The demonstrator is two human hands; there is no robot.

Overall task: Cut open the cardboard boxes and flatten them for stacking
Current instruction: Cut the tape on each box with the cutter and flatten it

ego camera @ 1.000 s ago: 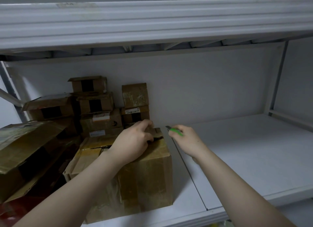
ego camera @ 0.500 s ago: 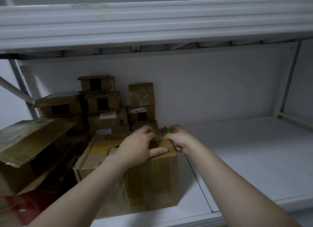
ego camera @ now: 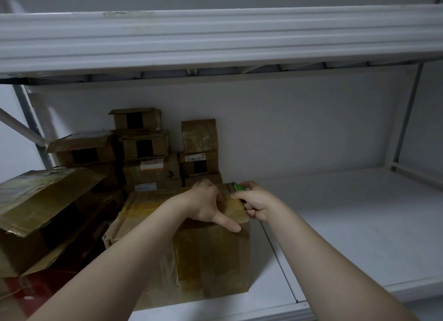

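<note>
White shelf (ego camera: 359, 225) carries the taped cardboard box (ego camera: 211, 256) near its front edge. On the box top the left hand (ego camera: 206, 203) presses, thumb straight, fingers bent; whether that grip pinches a flap I cannot tell. The right hand (ego camera: 259, 203), grip clamped on a green cutter (ego camera: 239, 188), sits at the far corner. The blade could slip toward the nearby left fingers.

A worn, heavily taped cardboard box (ego camera: 211, 256) is set upright near the front edge of the shelf (ego camera: 359, 225), flaps closed. A green utility knife (ego camera: 239, 188) is gripped in the right hand (ego camera: 256, 204) at the far right corner of its top. Smaller boxes (ego camera: 148, 153) are stacked behind it, and a larger open box (ego camera: 36, 201) is tilted at left.
</note>
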